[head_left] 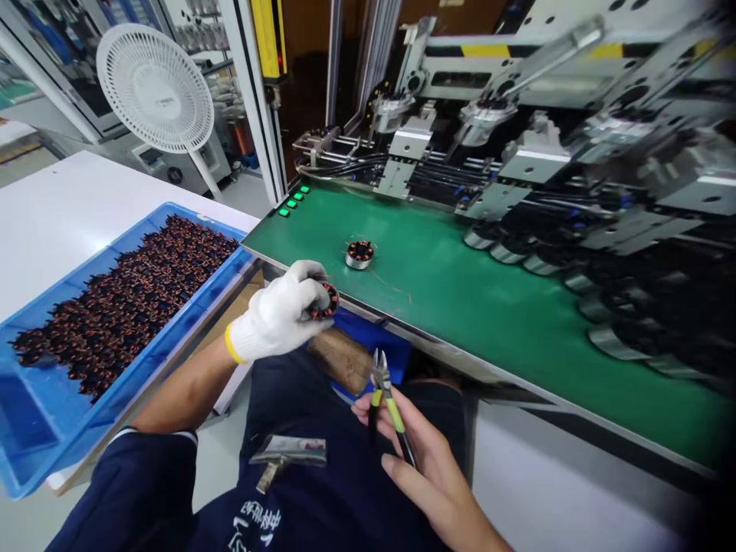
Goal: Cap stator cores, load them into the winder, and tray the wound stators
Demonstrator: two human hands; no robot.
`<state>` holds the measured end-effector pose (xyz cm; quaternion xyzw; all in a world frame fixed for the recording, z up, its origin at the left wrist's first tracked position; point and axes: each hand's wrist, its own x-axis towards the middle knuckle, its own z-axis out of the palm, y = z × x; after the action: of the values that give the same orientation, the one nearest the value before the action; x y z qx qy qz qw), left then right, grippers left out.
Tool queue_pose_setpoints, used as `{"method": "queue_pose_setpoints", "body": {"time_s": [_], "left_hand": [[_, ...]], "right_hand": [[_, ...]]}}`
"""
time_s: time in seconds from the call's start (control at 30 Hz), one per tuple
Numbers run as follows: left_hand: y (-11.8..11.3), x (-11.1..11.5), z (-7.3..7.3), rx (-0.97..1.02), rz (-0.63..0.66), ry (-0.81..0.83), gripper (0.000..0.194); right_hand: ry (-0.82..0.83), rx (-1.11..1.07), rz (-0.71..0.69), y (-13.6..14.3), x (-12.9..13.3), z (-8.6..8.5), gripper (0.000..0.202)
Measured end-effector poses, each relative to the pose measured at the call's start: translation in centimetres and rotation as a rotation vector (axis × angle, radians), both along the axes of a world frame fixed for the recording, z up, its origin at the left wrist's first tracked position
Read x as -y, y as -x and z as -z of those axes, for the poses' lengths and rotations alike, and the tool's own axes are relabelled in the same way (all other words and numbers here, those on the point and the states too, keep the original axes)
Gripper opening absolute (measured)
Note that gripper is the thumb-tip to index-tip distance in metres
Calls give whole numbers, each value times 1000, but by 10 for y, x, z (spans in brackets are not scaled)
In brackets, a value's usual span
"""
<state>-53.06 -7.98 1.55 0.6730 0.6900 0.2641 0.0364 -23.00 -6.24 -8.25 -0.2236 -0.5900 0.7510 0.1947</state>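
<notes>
My left hand [284, 310], in a white glove with a yellow cuff, holds a round motor stator [325, 301] with copper windings at the front edge of the green work surface. My bare right hand [417, 452] is wrapped round the yellow-green and black handles of cutting pliers [386, 391], whose jaws point up and stand slightly apart. Another stator [359, 255], with a silvery rim and loose copper wires, sits on the green surface [442, 268] just beyond my left hand. The pliers are below the edge, apart from both stators.
A blue tray [166, 211] full of dark stators lies on the white table [63, 199] at the left. Machine fixtures [411, 146] line the back, with a row of stators [540, 263] at the right. A white fan [155, 88] stands behind.
</notes>
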Motion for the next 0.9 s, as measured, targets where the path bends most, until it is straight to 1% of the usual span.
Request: {"method": "queue_pose_setpoints", "body": {"time_s": [0.1, 0.2, 0.4, 0.67, 0.77, 0.9], "left_hand": [[-11, 22, -12, 7, 92, 6, 19], [-17, 33, -18, 61, 163, 14, 15], [-20, 39, -16, 104, 134, 48, 16], [-21, 43, -13, 95, 114, 49, 14], [-22, 45, -14, 98, 129, 37, 13], [-21, 47, -14, 104, 107, 68, 11]], "right_hand": [[17, -31, -37, 7, 0, -9, 61], [27, -43, -56, 10, -1, -16, 62], [16, -58, -52, 9, 1, -20, 64], [50, -5, -33, 9, 3, -30, 58], [28, -18, -34, 10, 4, -30, 56], [18, -38, -37, 9, 5, -29, 55]]}}
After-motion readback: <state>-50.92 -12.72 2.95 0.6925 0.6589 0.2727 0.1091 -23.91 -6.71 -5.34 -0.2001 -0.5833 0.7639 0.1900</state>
